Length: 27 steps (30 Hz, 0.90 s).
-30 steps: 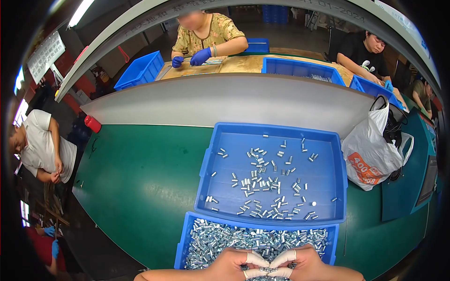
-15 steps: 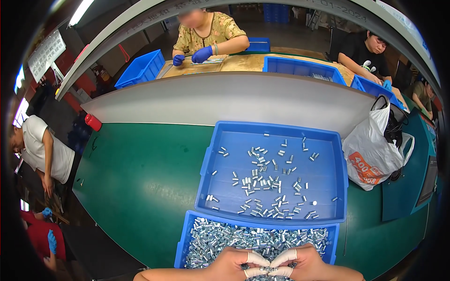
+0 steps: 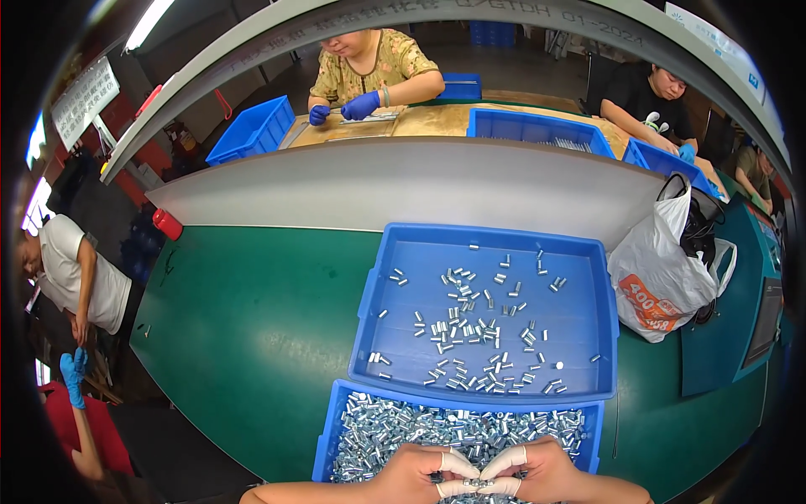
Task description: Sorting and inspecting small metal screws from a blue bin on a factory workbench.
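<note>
Over the near blue bin, my left hand (image 3: 413, 472) and my right hand (image 3: 541, 470) meet fingertip to fingertip. White covers sheathe the thumbs and forefingers. Pinched between them are small silver metal cylinders (image 3: 478, 483); how many each hand has is hard to make out. More metal peeks out beside the curled fingers of both hands. Beneath, the near bin (image 3: 326, 445) is filled with a heap of similar cylinders (image 3: 395, 424), some showing a flat flange at one end. Just beyond stands a wide, shallow blue tray (image 3: 495, 312), with many such pieces scattered loosely over its floor.
The bins rest on a green tabletop (image 3: 252, 319). A white plastic bag (image 3: 663, 260) stands right of the tray, and a red container (image 3: 167, 223) at the far left. A grey partition (image 3: 403, 181) separates co-workers with blue bins (image 3: 537, 126). Other people stand at left.
My hands keep nearly the same pinch over the bin. The view has shifted slightly. At the far left, a person's blue-gloved hand has risen toward the person in white.
</note>
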Each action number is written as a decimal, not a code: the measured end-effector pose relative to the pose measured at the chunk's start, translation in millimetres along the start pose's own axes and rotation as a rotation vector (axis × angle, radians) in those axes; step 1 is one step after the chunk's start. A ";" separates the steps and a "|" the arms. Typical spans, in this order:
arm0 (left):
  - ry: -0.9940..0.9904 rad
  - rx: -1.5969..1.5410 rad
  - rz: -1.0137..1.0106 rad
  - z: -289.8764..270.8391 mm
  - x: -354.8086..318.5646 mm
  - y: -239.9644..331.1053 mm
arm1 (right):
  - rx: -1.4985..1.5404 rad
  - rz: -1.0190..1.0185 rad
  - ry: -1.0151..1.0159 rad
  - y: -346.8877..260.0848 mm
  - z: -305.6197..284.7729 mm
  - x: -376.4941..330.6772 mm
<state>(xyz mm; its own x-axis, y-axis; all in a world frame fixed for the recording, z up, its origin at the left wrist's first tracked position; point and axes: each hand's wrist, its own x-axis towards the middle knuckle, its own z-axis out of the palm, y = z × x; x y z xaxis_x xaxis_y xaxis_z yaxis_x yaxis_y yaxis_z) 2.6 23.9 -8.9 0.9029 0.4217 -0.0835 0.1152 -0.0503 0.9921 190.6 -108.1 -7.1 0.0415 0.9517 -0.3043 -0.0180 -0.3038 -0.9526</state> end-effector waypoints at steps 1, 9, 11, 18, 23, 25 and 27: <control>-0.001 0.005 0.003 0.3 0.6 2.3 | 0.001 -0.005 0.002 1.1 0.1 -0.3; 0.017 0.040 0.011 1.6 -1.4 4.9 | 0.066 -0.017 0.004 7.6 2.7 -0.5; 0.013 0.051 -0.005 2.0 -4.2 -1.9 | 0.052 -0.016 -0.002 5.6 1.5 -1.4; 0.010 0.080 -0.007 1.0 -4.0 -5.1 | 0.050 -0.021 -0.002 8.8 1.9 -0.3; 0.021 0.013 0.050 1.6 -1.5 4.3 | 0.032 -0.068 -0.013 10.7 0.3 -0.3; 0.010 0.055 0.030 1.0 -2.8 -1.3 | 0.036 -0.076 -0.015 12.3 0.3 -0.2; 0.016 0.065 0.028 1.2 -2.9 -1.3 | 0.031 -0.075 -0.019 11.3 -0.5 0.3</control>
<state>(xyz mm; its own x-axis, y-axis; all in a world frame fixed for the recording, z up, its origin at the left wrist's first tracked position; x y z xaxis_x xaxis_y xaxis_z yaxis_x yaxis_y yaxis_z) 0.4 21.7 -10.0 0.8996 0.4334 -0.0537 0.1171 -0.1210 0.9857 190.8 -111.3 -17.9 0.0251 0.9724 -0.2320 -0.0463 -0.2307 -0.9719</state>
